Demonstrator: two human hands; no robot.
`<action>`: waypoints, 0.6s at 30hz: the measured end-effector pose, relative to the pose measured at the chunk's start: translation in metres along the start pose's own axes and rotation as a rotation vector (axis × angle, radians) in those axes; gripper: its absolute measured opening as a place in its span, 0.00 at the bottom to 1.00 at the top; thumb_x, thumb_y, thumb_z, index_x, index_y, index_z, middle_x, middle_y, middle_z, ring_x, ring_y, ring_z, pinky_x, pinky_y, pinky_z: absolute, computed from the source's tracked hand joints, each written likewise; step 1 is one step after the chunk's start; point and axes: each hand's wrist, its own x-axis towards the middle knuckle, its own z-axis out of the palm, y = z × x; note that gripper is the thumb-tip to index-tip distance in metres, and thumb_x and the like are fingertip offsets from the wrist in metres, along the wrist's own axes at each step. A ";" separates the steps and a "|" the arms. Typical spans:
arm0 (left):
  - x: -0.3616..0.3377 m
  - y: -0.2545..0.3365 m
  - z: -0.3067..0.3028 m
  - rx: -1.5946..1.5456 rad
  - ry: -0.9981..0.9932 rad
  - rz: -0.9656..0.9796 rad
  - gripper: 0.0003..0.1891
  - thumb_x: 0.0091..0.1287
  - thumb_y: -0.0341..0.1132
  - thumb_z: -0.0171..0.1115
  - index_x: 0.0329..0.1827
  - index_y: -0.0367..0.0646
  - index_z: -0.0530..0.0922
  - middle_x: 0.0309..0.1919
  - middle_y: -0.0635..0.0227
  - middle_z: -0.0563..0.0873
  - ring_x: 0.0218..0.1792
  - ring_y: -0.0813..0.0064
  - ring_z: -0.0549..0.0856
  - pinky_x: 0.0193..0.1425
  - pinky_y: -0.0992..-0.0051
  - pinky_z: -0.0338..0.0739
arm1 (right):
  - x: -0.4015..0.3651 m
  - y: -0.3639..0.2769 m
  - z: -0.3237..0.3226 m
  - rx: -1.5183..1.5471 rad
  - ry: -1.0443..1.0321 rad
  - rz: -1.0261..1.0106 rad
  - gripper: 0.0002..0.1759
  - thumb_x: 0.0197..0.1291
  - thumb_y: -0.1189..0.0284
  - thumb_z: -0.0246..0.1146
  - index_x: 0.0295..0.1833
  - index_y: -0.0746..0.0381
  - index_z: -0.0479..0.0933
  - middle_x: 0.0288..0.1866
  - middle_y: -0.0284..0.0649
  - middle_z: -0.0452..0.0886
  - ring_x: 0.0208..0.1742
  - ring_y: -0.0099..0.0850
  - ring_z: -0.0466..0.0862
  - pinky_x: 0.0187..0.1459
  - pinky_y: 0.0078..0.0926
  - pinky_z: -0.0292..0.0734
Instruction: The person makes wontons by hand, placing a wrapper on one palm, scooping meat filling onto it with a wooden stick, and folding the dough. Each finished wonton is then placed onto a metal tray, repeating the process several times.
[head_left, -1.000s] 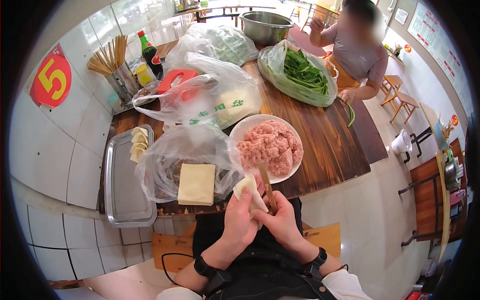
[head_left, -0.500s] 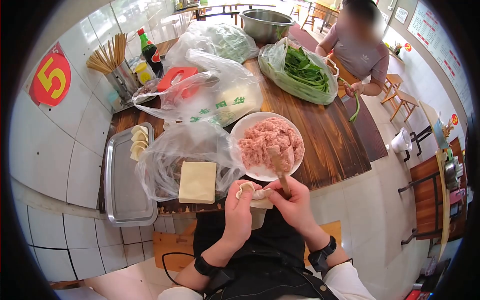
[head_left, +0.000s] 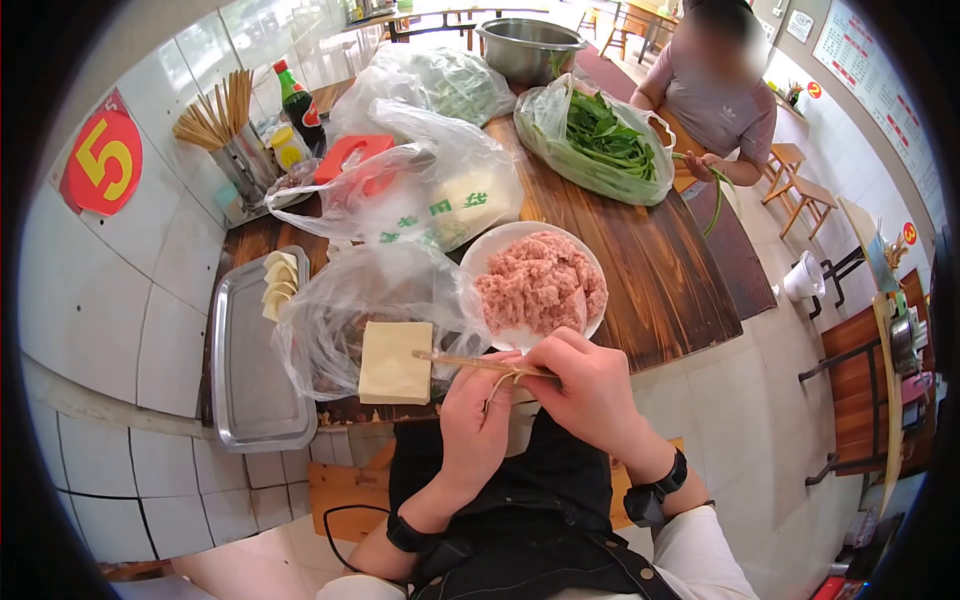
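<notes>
Both hands meet just in front of the plate's near edge. My left hand (head_left: 476, 410) is closed on a folded dough wrapper (head_left: 500, 383), mostly hidden between the fingers. In my right hand (head_left: 588, 382) is a flat wooden stick (head_left: 465, 361), lying nearly level and pointing left across the fingers of the left hand. Its tip overlaps a stack of square wrappers (head_left: 395, 375) in this view. Beyond the hands, a mound of minced meat (head_left: 540, 282) fills a white plate (head_left: 486, 250).
Left lies a metal tray (head_left: 262, 400) with several folded dumplings (head_left: 280, 285). Behind are plastic bags (head_left: 375, 285), a bag of greens (head_left: 610, 140), a steel pot (head_left: 530, 55), a chopstick holder (head_left: 245, 160) and a bottle (head_left: 300, 110). Across the table, a person (head_left: 720, 110) holds a green stem.
The stick has turned from pointing at the meat to pointing left. My right hand has closed in over the left, and the wrapper is now more hidden. The person's hand with the stem shifted slightly.
</notes>
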 end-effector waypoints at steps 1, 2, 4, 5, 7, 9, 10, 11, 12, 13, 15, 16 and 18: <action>0.000 0.002 -0.001 0.001 0.001 0.004 0.11 0.74 0.28 0.57 0.54 0.35 0.81 0.52 0.57 0.84 0.54 0.65 0.83 0.59 0.71 0.75 | 0.001 0.000 0.002 0.000 0.003 -0.003 0.08 0.50 0.77 0.73 0.36 0.59 0.81 0.31 0.38 0.79 0.28 0.38 0.83 0.29 0.29 0.78; -0.001 0.004 -0.002 0.000 -0.001 -0.008 0.12 0.72 0.27 0.57 0.55 0.35 0.82 0.52 0.56 0.85 0.55 0.62 0.83 0.60 0.69 0.76 | 0.002 0.000 0.005 0.004 0.067 -0.037 0.09 0.49 0.76 0.72 0.37 0.56 0.81 0.32 0.35 0.80 0.28 0.37 0.83 0.28 0.30 0.77; -0.002 0.004 -0.002 -0.001 0.004 -0.017 0.12 0.71 0.25 0.57 0.55 0.36 0.82 0.53 0.55 0.85 0.56 0.59 0.84 0.60 0.67 0.76 | 0.000 0.003 0.011 0.008 0.132 -0.077 0.09 0.49 0.75 0.71 0.38 0.54 0.82 0.33 0.31 0.80 0.27 0.36 0.82 0.27 0.30 0.77; -0.002 0.001 -0.002 -0.065 -0.015 -0.028 0.13 0.70 0.25 0.58 0.56 0.35 0.82 0.55 0.56 0.85 0.57 0.61 0.84 0.61 0.68 0.76 | -0.002 0.005 0.014 -0.004 0.173 -0.126 0.09 0.48 0.75 0.71 0.37 0.54 0.83 0.33 0.31 0.80 0.26 0.35 0.82 0.28 0.29 0.78; -0.002 -0.004 -0.001 -0.126 -0.030 -0.031 0.14 0.70 0.25 0.58 0.57 0.34 0.81 0.56 0.57 0.84 0.58 0.62 0.83 0.62 0.68 0.76 | -0.006 0.009 0.019 -0.014 0.218 -0.182 0.09 0.48 0.75 0.72 0.37 0.54 0.83 0.33 0.30 0.81 0.26 0.35 0.82 0.28 0.28 0.78; -0.005 -0.007 0.001 -0.192 -0.048 -0.029 0.19 0.74 0.25 0.56 0.67 0.36 0.75 0.63 0.57 0.79 0.63 0.67 0.78 0.69 0.70 0.71 | -0.012 0.012 0.021 -0.018 0.207 -0.158 0.07 0.48 0.77 0.72 0.34 0.57 0.82 0.31 0.33 0.80 0.27 0.32 0.82 0.28 0.27 0.77; -0.007 -0.004 0.004 -0.188 -0.043 -0.027 0.19 0.74 0.25 0.56 0.67 0.36 0.75 0.63 0.57 0.79 0.63 0.67 0.78 0.69 0.70 0.71 | -0.013 0.011 0.022 -0.014 0.207 -0.163 0.07 0.48 0.77 0.72 0.34 0.57 0.82 0.31 0.33 0.80 0.27 0.32 0.82 0.28 0.27 0.77; -0.009 0.002 0.008 -0.421 0.010 -0.137 0.20 0.73 0.26 0.58 0.68 0.36 0.73 0.61 0.60 0.80 0.60 0.69 0.81 0.66 0.71 0.74 | -0.014 0.010 0.023 0.162 0.210 -0.064 0.07 0.49 0.78 0.72 0.34 0.59 0.82 0.30 0.34 0.79 0.26 0.29 0.80 0.28 0.25 0.75; -0.009 0.006 0.009 -0.652 0.065 -0.243 0.22 0.72 0.26 0.59 0.69 0.36 0.72 0.59 0.63 0.82 0.57 0.71 0.83 0.63 0.73 0.76 | -0.013 0.010 0.025 0.339 0.210 0.034 0.06 0.49 0.79 0.71 0.33 0.61 0.81 0.29 0.35 0.78 0.26 0.26 0.79 0.27 0.23 0.72; -0.012 0.003 0.008 -0.644 0.075 -0.238 0.22 0.72 0.26 0.59 0.69 0.36 0.72 0.59 0.63 0.82 0.57 0.71 0.83 0.63 0.73 0.76 | -0.015 0.007 0.025 0.350 0.207 0.025 0.06 0.49 0.79 0.71 0.33 0.61 0.81 0.29 0.35 0.78 0.26 0.26 0.79 0.27 0.23 0.72; -0.021 -0.010 0.001 -0.911 -0.037 -0.449 0.24 0.73 0.28 0.61 0.71 0.39 0.69 0.58 0.64 0.82 0.55 0.76 0.83 0.61 0.75 0.77 | -0.017 0.004 0.026 0.466 0.125 0.224 0.06 0.50 0.81 0.71 0.33 0.63 0.81 0.27 0.36 0.75 0.25 0.21 0.73 0.26 0.20 0.66; -0.024 -0.014 -0.001 -0.884 -0.029 -0.451 0.22 0.74 0.30 0.61 0.69 0.39 0.70 0.58 0.64 0.83 0.56 0.74 0.83 0.63 0.69 0.79 | -0.019 0.004 0.032 0.488 0.112 0.218 0.07 0.49 0.80 0.73 0.34 0.64 0.81 0.27 0.32 0.73 0.24 0.18 0.69 0.25 0.17 0.63; -0.024 -0.010 -0.013 -0.887 -0.024 -0.487 0.22 0.74 0.30 0.59 0.70 0.39 0.70 0.59 0.64 0.83 0.56 0.76 0.83 0.62 0.73 0.78 | -0.018 -0.008 0.031 0.566 0.048 0.310 0.09 0.49 0.80 0.73 0.36 0.64 0.81 0.27 0.29 0.73 0.24 0.16 0.68 0.26 0.15 0.62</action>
